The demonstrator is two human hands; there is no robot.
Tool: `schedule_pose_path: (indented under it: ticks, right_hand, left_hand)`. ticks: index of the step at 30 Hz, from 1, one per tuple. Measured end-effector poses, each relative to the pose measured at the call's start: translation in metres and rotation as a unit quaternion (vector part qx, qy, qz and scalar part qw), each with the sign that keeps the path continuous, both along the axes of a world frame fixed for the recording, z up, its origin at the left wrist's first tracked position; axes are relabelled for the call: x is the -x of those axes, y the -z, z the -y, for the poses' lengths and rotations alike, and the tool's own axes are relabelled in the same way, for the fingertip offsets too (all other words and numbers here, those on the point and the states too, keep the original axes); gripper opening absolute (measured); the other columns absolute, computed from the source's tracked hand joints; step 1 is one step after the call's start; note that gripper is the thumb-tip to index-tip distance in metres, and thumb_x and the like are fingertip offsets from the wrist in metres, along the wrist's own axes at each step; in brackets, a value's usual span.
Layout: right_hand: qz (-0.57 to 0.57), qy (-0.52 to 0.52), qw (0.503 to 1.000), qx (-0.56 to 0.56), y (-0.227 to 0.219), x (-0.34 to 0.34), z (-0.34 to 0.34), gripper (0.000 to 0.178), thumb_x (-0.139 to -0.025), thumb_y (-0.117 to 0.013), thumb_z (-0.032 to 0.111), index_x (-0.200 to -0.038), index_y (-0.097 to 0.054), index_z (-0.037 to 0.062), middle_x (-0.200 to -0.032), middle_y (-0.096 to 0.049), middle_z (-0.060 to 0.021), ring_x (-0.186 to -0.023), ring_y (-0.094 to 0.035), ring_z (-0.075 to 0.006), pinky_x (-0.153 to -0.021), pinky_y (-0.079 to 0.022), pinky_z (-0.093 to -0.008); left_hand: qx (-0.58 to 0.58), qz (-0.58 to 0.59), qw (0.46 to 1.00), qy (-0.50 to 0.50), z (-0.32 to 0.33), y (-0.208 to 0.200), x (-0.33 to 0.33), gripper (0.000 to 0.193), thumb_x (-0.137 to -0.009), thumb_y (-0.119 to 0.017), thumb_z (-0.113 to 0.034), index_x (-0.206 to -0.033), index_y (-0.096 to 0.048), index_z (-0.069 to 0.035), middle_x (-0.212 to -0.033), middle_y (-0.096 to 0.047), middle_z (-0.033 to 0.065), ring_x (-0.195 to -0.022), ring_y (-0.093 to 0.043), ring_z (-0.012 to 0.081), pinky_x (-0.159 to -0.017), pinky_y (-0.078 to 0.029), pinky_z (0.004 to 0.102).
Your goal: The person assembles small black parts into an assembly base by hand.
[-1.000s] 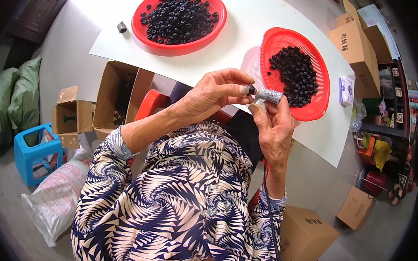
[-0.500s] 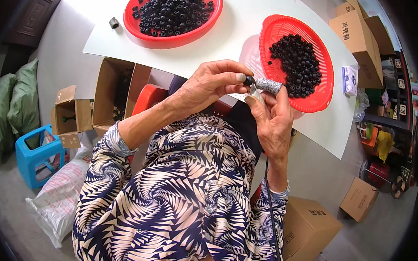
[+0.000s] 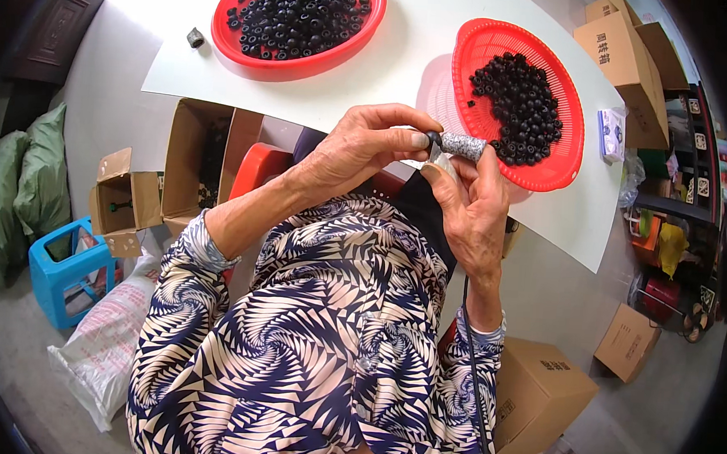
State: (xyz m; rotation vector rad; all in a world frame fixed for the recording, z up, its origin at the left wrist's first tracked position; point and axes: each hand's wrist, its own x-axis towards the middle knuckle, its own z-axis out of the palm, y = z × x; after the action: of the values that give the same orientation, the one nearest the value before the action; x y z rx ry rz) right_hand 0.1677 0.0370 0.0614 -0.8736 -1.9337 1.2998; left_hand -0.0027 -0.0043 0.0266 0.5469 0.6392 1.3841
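Between the thumb and fingers of my left hand I pinch a small round black part, shaped like a bead. My right hand is closed around a knife-like tool with a speckled grey cylindrical handle. A thin pale blade shows beside my right thumb and meets the black part; its exact contact is too small to make out. Both hands are close together above the near edge of the white table. Beyond them, a red perforated basket and a red tray hold many similar black parts with holes.
A small dark ring-like piece lies at the table's left. At its right edge stands a small white and purple box. Cardboard boxes, a blue stool, an orange-red chair and sacks surround the table.
The blade and the black part have shifted slightly against each other at my fingertips. Both hands keep their grips, and the view has moved a little.
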Motion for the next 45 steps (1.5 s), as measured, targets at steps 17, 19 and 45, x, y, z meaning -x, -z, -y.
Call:
schedule_pose_path:
  ticks: [17,19,45]
  right_hand:
    - [0.010,0.009,1.000,-0.022,0.001,0.001,-0.002,0.028,-0.083,-0.067,0.013,-0.092,-0.047,-0.0050,-0.073,-0.065,-0.0177,-0.064,-0.066,-0.0247,-0.057,-0.049,-0.0336]
    - [0.005,0.008,1.000,-0.017,0.002,0.002,-0.002,0.029,-0.083,-0.067,0.013,-0.092,-0.047,-0.0050,-0.073,-0.065,-0.0178,-0.064,-0.066,-0.0255,-0.057,-0.049,-0.0340]
    - [0.010,-0.002,1.000,-0.021,0.010,0.011,-0.005,0.025,-0.085,-0.064,0.011,-0.093,-0.046,-0.0050,-0.074,-0.065,-0.0183,-0.068,-0.067,-0.0267,-0.059,-0.049,-0.0344]
  left_hand:
    - [-0.015,-0.042,0.999,0.008,0.000,-0.002,0.001,0.019,-0.085,-0.063,-0.004,-0.103,-0.064,0.002,-0.098,-0.060,0.0038,-0.089,-0.056,0.0090,-0.081,-0.048,0.0216]
    - [-0.013,-0.042,0.999,0.005,0.000,-0.001,0.001,0.019,-0.085,-0.063,-0.003,-0.103,-0.064,0.002,-0.098,-0.060,0.0038,-0.089,-0.056,0.0090,-0.081,-0.048,0.0217]
    - [-0.009,-0.018,1.000,-0.018,0.001,0.011,0.003,0.021,-0.085,-0.062,-0.001,-0.105,-0.064,0.000,-0.105,-0.059,0.0038,-0.094,-0.056,0.0098,-0.087,-0.047,0.0225]
